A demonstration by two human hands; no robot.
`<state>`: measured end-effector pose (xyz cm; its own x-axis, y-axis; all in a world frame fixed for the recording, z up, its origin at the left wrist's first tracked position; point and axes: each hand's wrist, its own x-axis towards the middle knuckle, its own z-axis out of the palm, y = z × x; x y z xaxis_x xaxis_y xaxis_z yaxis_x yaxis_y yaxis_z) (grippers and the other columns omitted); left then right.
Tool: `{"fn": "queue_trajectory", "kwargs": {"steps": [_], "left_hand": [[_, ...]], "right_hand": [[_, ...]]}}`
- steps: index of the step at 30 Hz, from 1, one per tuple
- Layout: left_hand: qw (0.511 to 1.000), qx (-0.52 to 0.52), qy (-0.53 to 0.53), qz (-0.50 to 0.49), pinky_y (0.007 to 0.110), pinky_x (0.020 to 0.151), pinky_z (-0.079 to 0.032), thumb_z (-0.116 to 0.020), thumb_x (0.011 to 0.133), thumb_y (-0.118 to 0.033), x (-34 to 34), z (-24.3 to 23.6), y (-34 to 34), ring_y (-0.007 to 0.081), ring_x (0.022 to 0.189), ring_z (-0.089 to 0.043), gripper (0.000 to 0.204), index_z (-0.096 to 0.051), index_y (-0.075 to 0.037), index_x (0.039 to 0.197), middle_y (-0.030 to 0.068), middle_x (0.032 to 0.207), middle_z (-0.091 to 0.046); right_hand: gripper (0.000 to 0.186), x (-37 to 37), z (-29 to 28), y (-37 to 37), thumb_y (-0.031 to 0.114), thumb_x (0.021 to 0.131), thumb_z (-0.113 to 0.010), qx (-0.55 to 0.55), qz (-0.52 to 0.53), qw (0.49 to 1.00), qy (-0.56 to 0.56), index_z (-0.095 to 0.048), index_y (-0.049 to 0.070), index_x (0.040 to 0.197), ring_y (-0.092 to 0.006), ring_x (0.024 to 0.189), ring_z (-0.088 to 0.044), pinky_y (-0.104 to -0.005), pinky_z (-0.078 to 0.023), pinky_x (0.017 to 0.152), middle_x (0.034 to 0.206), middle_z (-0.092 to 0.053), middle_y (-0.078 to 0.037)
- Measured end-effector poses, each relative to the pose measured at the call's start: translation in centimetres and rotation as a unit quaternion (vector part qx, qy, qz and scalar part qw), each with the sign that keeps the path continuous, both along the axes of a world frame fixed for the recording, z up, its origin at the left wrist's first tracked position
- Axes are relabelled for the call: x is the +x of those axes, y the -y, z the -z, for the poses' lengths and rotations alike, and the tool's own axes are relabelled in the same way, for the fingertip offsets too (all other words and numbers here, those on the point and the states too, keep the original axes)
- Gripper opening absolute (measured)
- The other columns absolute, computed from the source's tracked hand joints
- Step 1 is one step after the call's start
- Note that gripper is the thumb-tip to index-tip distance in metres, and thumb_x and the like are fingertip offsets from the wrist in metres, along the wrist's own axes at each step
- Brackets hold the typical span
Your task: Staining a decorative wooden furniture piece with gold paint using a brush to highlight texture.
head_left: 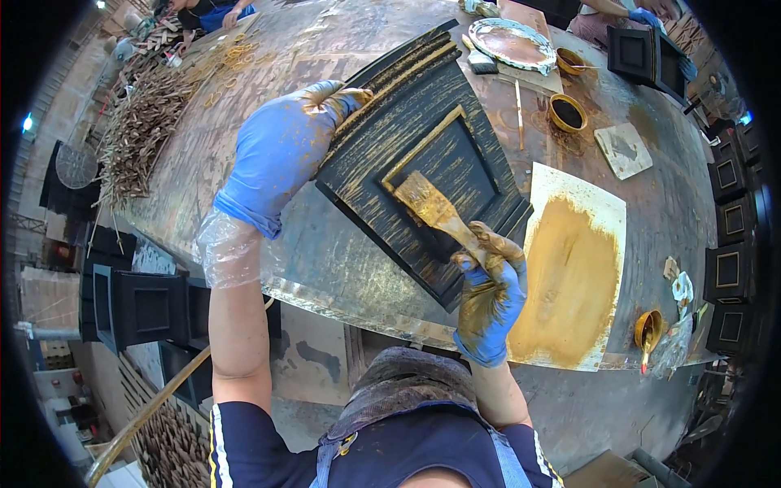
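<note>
Your black panelled piece [480, 159] is upper centre in the head view, tilted, with gold streaks across its face and framed inset; whether its underside rests on the table [358, 252] cannot be told. Take it as the clock's centre.

At 9 o'clock, your blue-gloved left hand [285, 146] is partly closed, fingers bent over the piece's edge, gripping it. At 5 o'clock, your right hand [492, 297], its glove smeared with gold, is curled around the handle of a flat brush [431, 207]. The bristles lie over the inset's frame; touching or just above, you cannot tell from here.

At 4 o'clock, near your right hand, lies a white board [573, 268] coated in gold-brown; beyond it sits a small pot [648, 329] with a brush in it. At 2 o'clock stands a yellow-rimmed cup of dark liquid [568, 112]; at 1, a round paint-smeared plate [511, 45]. A heap of sticks [146, 122] lies at 9, well beyond your left hand.
</note>
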<state>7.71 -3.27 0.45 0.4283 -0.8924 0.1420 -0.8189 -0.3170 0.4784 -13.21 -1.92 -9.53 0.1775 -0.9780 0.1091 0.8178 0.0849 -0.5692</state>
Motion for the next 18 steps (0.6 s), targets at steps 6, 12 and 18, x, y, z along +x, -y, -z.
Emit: {"fn": "queue_trajectory", "kwargs": {"steps": [6,12,18], "left_hand": [[0.996,-0.036,0.071,0.042,0.028,0.051,-0.044,-0.040,0.081,-0.026,0.5,0.5,0.0,0.0208,0.061,-0.057,0.029,-0.054,-0.010,0.101,0.0121,0.070,-0.058],[0.989,-0.043,0.113,0.082,0.023,0.061,-0.043,-0.045,0.080,-0.021,2.6,0.6,0.5,0.0147,0.067,-0.056,0.027,-0.055,-0.006,0.099,0.0099,0.080,-0.059],[0.981,0.033,0.173,0.083,0.022,0.059,-0.044,-0.045,0.081,-0.021,3.9,0.6,0.5,0.0096,0.066,-0.055,0.026,-0.054,-0.007,0.101,0.0067,0.080,-0.059]], "right_hand": [[0.016,0.5,0.2,0.3,0.007,0.076,-0.046,0.049,-0.039,0.998,-0.009,-0.047,-0.003,0.089,-0.0235,0.077,-0.055,-0.0291,-0.048,0.066,0.099,-0.049,-0.021],[0.026,-2.2,-0.3,3.0,0.013,0.077,-0.048,0.026,-0.029,0.989,-0.140,-0.044,-0.003,0.098,-0.0206,0.082,-0.052,-0.0264,-0.047,0.065,0.101,-0.048,-0.020],[0.032,-0.6,-1.4,7.9,0.019,0.079,-0.049,-0.075,-0.147,0.966,-0.198,-0.041,-0.002,0.103,-0.0172,0.070,-0.055,-0.0240,-0.047,0.060,0.089,-0.054,-0.018]]}}
